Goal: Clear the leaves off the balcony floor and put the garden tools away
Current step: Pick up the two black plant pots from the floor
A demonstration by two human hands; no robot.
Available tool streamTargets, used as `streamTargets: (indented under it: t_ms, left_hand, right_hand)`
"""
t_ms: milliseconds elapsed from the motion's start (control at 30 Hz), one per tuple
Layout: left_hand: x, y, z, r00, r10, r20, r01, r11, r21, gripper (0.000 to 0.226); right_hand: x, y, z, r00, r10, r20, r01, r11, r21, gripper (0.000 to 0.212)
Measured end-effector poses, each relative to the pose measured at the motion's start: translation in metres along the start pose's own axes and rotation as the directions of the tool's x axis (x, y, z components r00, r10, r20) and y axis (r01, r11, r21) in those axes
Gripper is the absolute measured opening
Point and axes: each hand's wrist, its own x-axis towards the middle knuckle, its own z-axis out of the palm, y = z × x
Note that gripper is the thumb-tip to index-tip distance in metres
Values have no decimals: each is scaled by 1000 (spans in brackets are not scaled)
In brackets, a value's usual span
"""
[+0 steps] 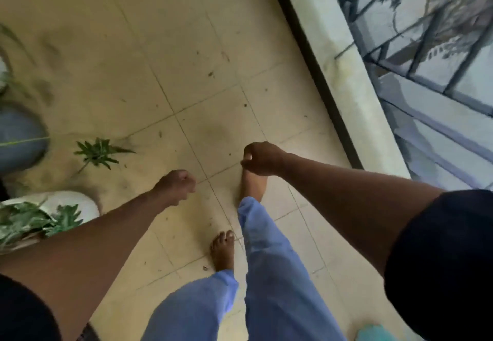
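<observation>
At the far left stand a blurred grey pot [18, 138] and, nearer, a white planter [72, 203] full of green foliage. A leafy green sprig [100, 152] lies on the tiled balcony floor [165, 55], just beside them, with small dry bits scattered across the tiles. The left hand [177, 184] hangs over the floor, fingers curled into a loose fist, holding nothing. The right hand [260, 158] is curled too, thumb meeting fingertips; whether it pinches anything cannot be told. A pale ledge [344, 74] and railing [426, 39] border the right.

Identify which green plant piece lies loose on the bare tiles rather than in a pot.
The small green sprig left of the left hand. It lies flat on the tiled floor, while the other foliage sits in the white pot.
</observation>
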Motion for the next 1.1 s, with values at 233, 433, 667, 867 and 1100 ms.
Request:
streamTargets:
  t_ms: [233,433,667,867,1100]
  left_hand:
    - [27,84,-59,1000,-5,-1,4,952,-306,26]
    - [80,141,-107,997,62,-56,-78,931,-355,29]
    - [131,161,-197,1000,9,22,-4,978,-208,35]
    - [153,219,-290,1000,0,-10,-2,982,-188,3]
    - [212,293,-346,1000,8,24,-4,982,-187,30]
  right_hand:
    - [61,-20,-97,999,28,40,-24,995,-92,29]
    - [134,-52,-163,992,48,115,-22,975,-219,29]
    - [200,-110,-243,992,36,124,-16,987,-160,30]
    - [267,-142,-321,996,45,72,-36,992,-123,33]
    - [351,-143,-400,998,64,0,-64,994,-87,39]
